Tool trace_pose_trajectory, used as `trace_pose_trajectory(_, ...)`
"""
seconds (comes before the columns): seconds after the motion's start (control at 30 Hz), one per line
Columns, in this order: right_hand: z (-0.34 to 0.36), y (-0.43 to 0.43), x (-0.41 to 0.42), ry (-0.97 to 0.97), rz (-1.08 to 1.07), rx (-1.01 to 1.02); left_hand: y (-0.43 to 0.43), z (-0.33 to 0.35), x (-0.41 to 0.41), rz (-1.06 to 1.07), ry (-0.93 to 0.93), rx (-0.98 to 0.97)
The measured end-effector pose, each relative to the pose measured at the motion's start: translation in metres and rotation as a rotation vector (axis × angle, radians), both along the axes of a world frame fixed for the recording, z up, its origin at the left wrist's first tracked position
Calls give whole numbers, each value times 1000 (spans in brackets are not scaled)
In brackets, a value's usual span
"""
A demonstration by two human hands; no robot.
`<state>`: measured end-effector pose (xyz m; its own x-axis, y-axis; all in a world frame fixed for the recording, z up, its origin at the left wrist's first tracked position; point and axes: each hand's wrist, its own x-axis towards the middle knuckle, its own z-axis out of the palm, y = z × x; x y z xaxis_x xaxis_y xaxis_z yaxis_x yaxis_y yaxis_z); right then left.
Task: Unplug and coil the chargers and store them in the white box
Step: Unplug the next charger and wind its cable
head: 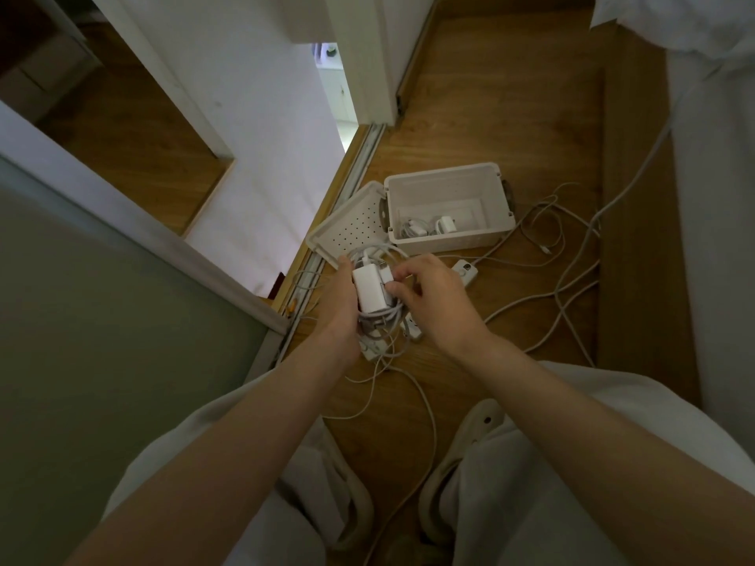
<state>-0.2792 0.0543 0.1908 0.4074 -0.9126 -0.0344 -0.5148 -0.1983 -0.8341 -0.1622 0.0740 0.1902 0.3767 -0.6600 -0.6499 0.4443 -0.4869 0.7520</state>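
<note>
Right hand [433,296]: fingers [398,275] pinched on a loop of cable at the charger brick [371,290], apparently tucking in the last turn. Left hand [341,304] is closed around the brick w/ its coiled cable [378,255], cupping the bundle from the side, held above the wooden floor [470,96]. Just beyond the hands sits the white box [449,206], lid [351,226] swung open to its left. Inside lie what look like 2 coiled chargers [429,226], so approx. 2 stored, a 3rd coiled in hand but not yet in the box. Left to do, by my reading: drop this one in, then deal w/ the loose white cables [564,279] sprawled on the floor right of the box; exact count unclear, at least 2 strands. One power strip [465,271] pokes out beyond the right hand; more white plug pieces under the hands, too hidden to count.
</note>
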Motion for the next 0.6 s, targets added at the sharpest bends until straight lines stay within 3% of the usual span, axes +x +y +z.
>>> trace_pose_trajectory(0.07, -1, 6, 3, 51, 43, 7, -1, 2, -1, -8, 6, -9)
trace_pose_trajectory(0.23, 13, 22, 7, 130, 47, -124, -5, -7, 1, -104, -426, -47)
trace_pose_trajectory(0.3, 21, 25, 9, 156, -15, -228, -8, -10, 3, -168, -529, -92)
trace_pose_trajectory(0.4, 28, 26, 9, 165, -46, -397, -7, -19, 12, -259, -650, 2)
trace_pose_trajectory(0.43, 29, 25, 8, 107, -17, -355, -6, -24, 16, -275, -656, 31)
trace_pose_trajectory(0.53, 33, 28, 6, -223, 36, 51, -8, -32, 24, -320, -708, 57)
trace_pose_trajectory(0.6, 33, 27, 7, -347, 12, 114, -13, -30, 27, -303, -720, 62)
